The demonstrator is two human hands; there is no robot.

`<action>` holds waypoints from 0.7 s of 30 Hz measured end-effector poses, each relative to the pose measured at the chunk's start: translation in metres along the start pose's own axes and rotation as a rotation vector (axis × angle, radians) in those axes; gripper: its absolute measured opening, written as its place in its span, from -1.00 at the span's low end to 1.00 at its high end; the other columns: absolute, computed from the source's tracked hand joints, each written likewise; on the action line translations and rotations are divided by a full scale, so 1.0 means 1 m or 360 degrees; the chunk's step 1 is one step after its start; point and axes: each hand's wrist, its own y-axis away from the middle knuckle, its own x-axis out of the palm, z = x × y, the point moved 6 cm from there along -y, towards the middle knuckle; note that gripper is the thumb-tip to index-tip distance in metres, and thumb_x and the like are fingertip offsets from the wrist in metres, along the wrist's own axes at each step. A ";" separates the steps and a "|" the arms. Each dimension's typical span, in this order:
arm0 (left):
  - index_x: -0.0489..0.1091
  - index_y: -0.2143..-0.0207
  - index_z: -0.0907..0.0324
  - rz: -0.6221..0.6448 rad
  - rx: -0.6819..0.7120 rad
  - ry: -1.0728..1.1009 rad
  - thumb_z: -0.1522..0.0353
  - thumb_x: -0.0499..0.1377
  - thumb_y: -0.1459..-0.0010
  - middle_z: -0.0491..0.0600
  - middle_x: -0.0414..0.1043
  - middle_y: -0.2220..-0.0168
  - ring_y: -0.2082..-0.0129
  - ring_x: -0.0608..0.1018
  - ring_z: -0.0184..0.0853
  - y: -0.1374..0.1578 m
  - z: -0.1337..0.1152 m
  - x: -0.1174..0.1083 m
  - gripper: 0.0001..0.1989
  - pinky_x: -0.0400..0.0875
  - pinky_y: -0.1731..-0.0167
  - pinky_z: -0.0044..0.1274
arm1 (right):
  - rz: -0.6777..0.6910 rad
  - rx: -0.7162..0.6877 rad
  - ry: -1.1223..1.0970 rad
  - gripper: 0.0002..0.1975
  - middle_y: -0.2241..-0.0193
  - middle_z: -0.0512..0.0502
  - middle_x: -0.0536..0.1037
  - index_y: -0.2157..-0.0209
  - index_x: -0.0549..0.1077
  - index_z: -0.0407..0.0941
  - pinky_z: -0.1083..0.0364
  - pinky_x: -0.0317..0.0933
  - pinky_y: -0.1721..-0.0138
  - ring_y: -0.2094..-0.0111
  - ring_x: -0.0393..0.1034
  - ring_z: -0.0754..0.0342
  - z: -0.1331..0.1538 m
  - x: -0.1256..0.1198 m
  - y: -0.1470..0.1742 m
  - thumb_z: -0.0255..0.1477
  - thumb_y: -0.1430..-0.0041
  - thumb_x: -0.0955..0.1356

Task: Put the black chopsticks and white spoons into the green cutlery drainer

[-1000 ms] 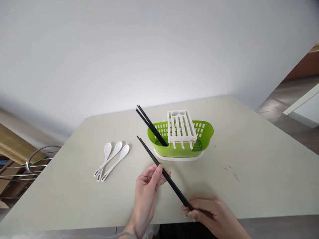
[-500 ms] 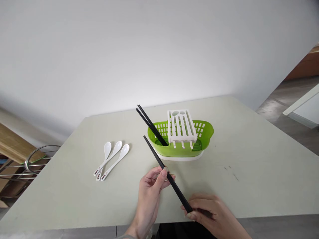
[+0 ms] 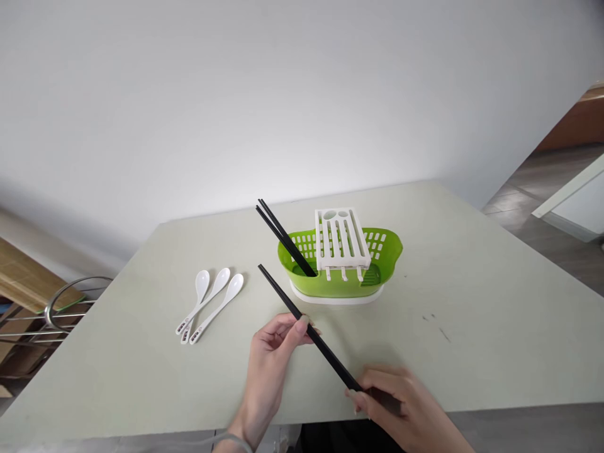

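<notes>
Black chopsticks (image 3: 330,357) slant across in front of me, their thin tips up to the left. My left hand (image 3: 276,355) pinches them near the middle between thumb and fingers. At the thick lower end, my right hand (image 3: 399,402) grips them with thumb and fingertips. They lie so close together that I cannot tell how many there are. Behind them is a green basket (image 3: 340,288) on a white base, with a white slotted rack (image 3: 343,242) set across it. More black chopsticks (image 3: 290,245) lean out of the basket's left side.
Three white spoons (image 3: 210,302) lie on the pale table (image 3: 117,371) to the left, handles overlapping. A wall (image 3: 302,100) rises behind the table. A metal wire rack (image 3: 61,314) stands beyond the left edge.
The chopsticks in my hands have tilted flatter, their tips moving left and slightly down. My left hand has shifted left along with them; both hands keep their hold.
</notes>
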 end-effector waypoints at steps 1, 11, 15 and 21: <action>0.60 0.38 0.20 -0.0026 0.0020 -0.0026 0.11 0.43 -0.13 -0.01 0.59 0.37 0.31 0.60 -0.31 -0.002 -0.003 -0.004 -0.68 0.56 0.19 -0.51 | 0.0003 -0.0002 0.0006 -0.58 0.46 -0.03 0.53 0.44 0.50 -0.07 0.17 0.18 0.42 0.42 0.39 0.09 0.000 0.000 0.000 -0.16 -0.46 0.29; 0.62 0.44 0.19 -0.0066 0.0093 -0.0357 0.07 0.43 -0.11 0.00 0.56 0.44 0.44 0.55 -0.33 -0.010 -0.032 -0.039 -0.65 0.52 0.29 -0.52 | 0.0002 -0.0010 0.0070 -0.52 0.49 -0.02 0.47 0.48 0.45 -0.07 0.16 0.12 0.47 0.47 0.32 0.11 0.002 0.001 -0.001 -0.11 -0.46 0.26; 0.61 0.48 0.17 -0.0108 0.0129 -0.0437 0.07 0.44 -0.09 -0.01 0.55 0.48 0.44 0.54 -0.33 -0.007 -0.038 -0.044 -0.64 0.49 0.28 -0.52 | 0.0018 0.0004 0.0074 -0.57 0.48 -0.02 0.47 0.46 0.48 -0.08 0.17 0.12 0.47 0.46 0.33 0.11 -0.001 0.001 -0.001 -0.16 -0.46 0.28; 0.61 0.49 0.15 -0.0375 0.0361 -0.0342 0.06 0.49 0.01 -0.04 0.50 0.52 0.46 0.48 -0.34 -0.017 -0.064 -0.067 -0.65 0.44 0.37 -0.50 | 0.0037 -0.0043 -0.0031 -0.66 0.39 -0.06 0.62 0.30 0.62 -0.02 0.15 0.27 0.40 0.38 0.46 0.06 0.002 0.001 -0.001 -0.21 -0.46 0.28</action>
